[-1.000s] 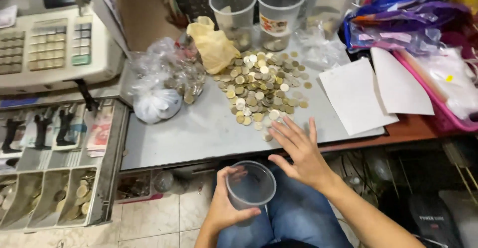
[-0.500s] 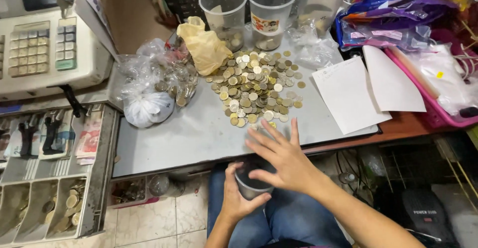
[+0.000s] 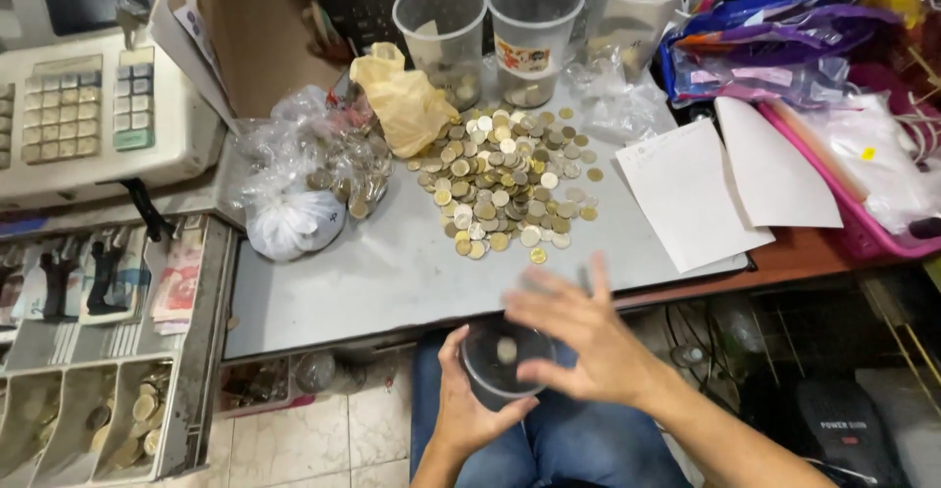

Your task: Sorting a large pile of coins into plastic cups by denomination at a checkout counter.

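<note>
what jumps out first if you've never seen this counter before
The eye goes first to the heap of coins spread across the middle of the grey tabletop, with three clear plastic cups lined up behind it. Below the table edge, the left hand holds a clear cup with a coin in it, and the right hand hovers blurred over its rim. At far left sits an open cash drawer beneath a beige register.

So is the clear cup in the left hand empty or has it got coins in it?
Not empty: the clear cup, held upright by the left hand, shows at least one coin inside. The right hand blurs over its rim, hiding any others.
</note>
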